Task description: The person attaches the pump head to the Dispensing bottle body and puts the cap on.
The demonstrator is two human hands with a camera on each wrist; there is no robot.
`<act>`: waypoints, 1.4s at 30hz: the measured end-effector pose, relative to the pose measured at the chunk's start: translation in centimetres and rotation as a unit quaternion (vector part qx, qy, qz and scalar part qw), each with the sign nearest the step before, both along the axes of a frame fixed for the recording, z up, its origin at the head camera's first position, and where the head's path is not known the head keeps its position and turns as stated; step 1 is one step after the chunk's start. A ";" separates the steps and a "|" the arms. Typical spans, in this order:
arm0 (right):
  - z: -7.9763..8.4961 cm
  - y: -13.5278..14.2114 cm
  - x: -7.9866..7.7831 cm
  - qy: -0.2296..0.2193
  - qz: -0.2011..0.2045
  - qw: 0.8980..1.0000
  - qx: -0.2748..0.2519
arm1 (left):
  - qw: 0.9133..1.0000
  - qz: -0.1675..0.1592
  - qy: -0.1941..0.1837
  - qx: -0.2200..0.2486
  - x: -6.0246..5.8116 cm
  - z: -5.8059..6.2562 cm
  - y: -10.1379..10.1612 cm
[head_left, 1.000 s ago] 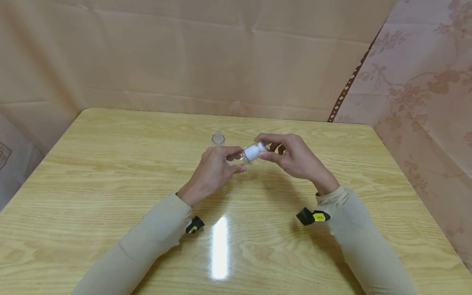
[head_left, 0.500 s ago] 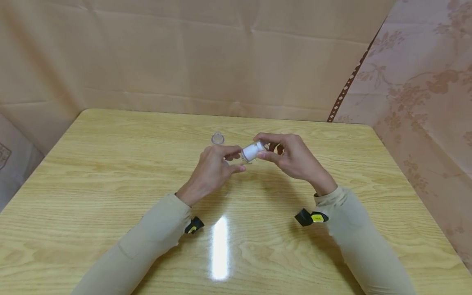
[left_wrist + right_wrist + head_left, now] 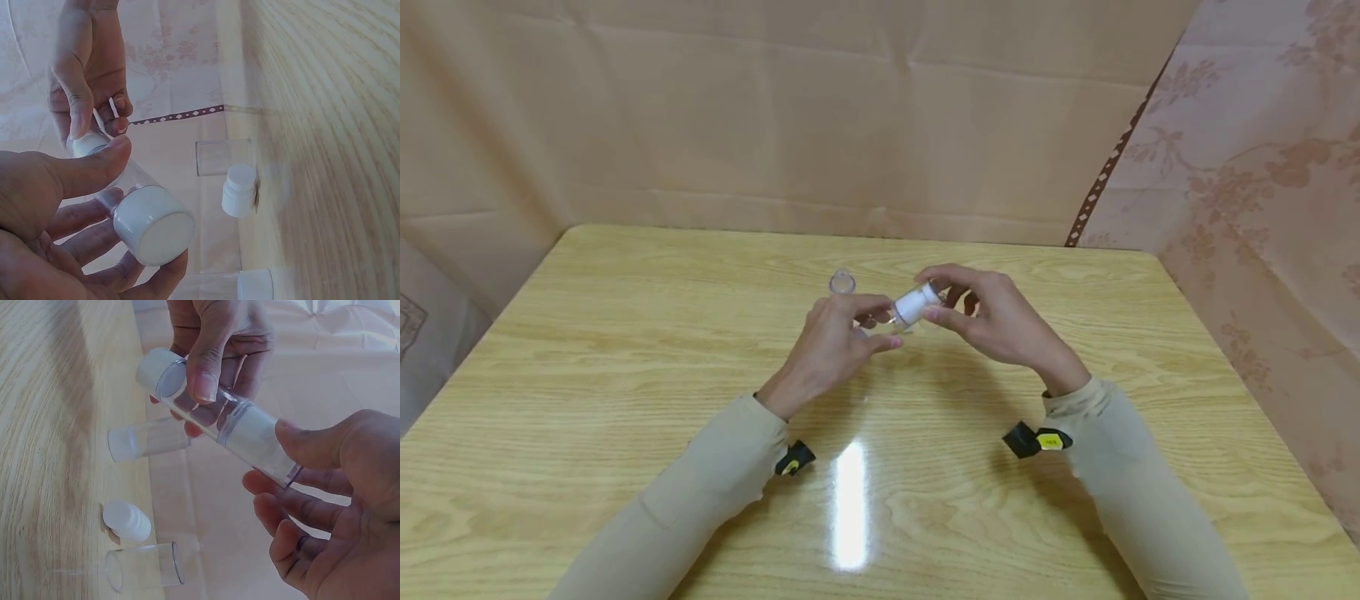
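Observation:
A small clear plastic bottle (image 3: 204,419) with a white base (image 3: 159,228) is held tilted above the table between both hands. My left hand (image 3: 835,337) grips the base end, its thumb against the clear wall and fingers curled beneath. With thumb and fingers, my right hand (image 3: 1000,321) pinches the other end, where a white collar (image 3: 253,434) sits under a clear sleeve. The two ends are in line and touching; how firmly they are joined I cannot tell. In the head view the left fingers hide most of the bottle's lower part.
Beyond the hands on the wood-grain table (image 3: 625,350), a clear cap (image 3: 842,281) stands upright. The right wrist view also shows a white stepped pump piece (image 3: 127,520) and a second clear bottle (image 3: 150,439) with a white base. Curtains hang behind and to the right.

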State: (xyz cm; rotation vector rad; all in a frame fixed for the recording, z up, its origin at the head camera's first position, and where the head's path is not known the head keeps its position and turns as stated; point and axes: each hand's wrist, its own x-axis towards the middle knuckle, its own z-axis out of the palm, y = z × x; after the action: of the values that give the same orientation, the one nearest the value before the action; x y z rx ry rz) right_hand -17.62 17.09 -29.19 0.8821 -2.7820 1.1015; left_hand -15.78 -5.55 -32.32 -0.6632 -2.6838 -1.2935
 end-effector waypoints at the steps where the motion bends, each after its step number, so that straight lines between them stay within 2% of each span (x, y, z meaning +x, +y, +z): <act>1: 0.0 0.1 0.0 -0.002 -0.001 1.000 0.001 | 1.000 0.000 -0.004 0.001 0.0 0.0 0.0; 8: 0.4 0.9 0.0 -0.001 -0.009 1.000 -0.007 | 1.000 0.010 -0.024 0.011 -0.2 0.2 -0.2; 14: 0.5 1.3 -0.2 -0.009 -0.028 0.999 -0.013 | 0.996 0.028 -0.045 0.067 -0.5 0.9 -1.0; 18: 0.5 1.4 -0.2 -0.018 -0.031 0.999 -0.006 | 0.992 0.040 -0.044 0.107 -0.7 1.4 -1.7; 25: 0.4 1.4 -0.2 -0.024 -0.032 0.999 0.007 | 0.986 0.063 -0.023 0.150 -1.0 2.0 -2.9; 32: 0.2 1.4 -0.2 -0.025 -0.018 0.999 0.024 | 0.976 0.120 -0.017 0.181 -1.5 2.3 -3.7; 42: -0.2 1.2 -0.4 -0.017 0.003 0.998 0.053 | 0.958 0.174 -0.022 0.228 -3.0 1.1 -4.4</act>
State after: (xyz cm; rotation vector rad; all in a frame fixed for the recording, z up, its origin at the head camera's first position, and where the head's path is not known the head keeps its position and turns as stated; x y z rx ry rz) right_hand -17.99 18.28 -29.37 0.8884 -2.8914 0.9868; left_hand -18.76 -9.98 -31.26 -0.1012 -2.2562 -1.7341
